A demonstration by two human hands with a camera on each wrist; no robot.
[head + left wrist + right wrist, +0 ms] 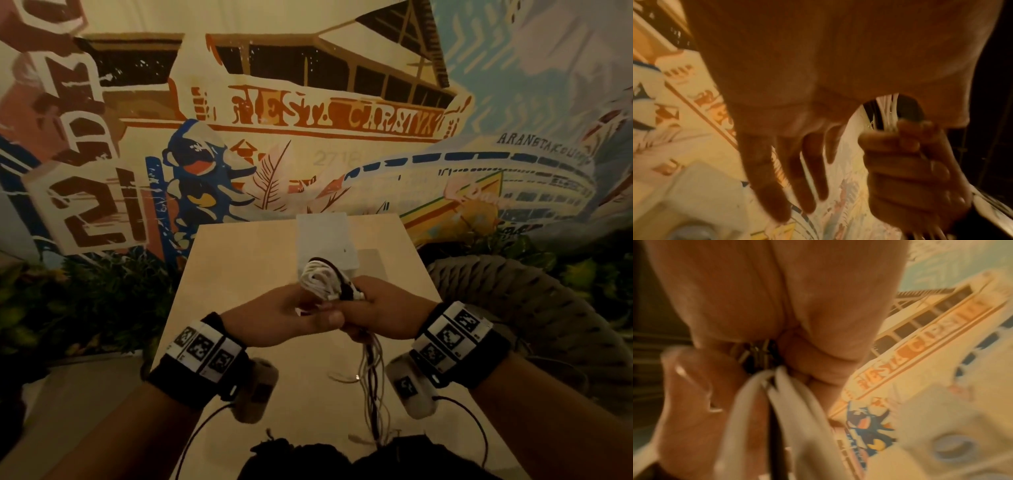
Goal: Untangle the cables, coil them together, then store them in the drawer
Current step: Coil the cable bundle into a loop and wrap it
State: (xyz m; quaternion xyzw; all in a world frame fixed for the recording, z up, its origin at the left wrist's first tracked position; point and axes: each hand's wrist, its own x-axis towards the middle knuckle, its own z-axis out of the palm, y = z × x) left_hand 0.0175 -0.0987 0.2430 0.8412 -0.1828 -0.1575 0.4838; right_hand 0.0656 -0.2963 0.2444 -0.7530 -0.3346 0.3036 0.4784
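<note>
A pale wooden tabletop (239,274) is standing against a painted mural wall (308,113) showing buildings, lettering and a white ship; dark green foliage (85,291) is lining its foot. One small white drawer box (325,236) is sitting at the table's far end; its inside is not showing. Above the table, the right hand (383,315) is gripping in a fist a coiled bundle of white and black cables (325,279), loose ends hanging below. The left hand (274,317) is resting beside it, fingers (764,178) extended, thumb touching the right hand. Two hands, one bundle.
</note>
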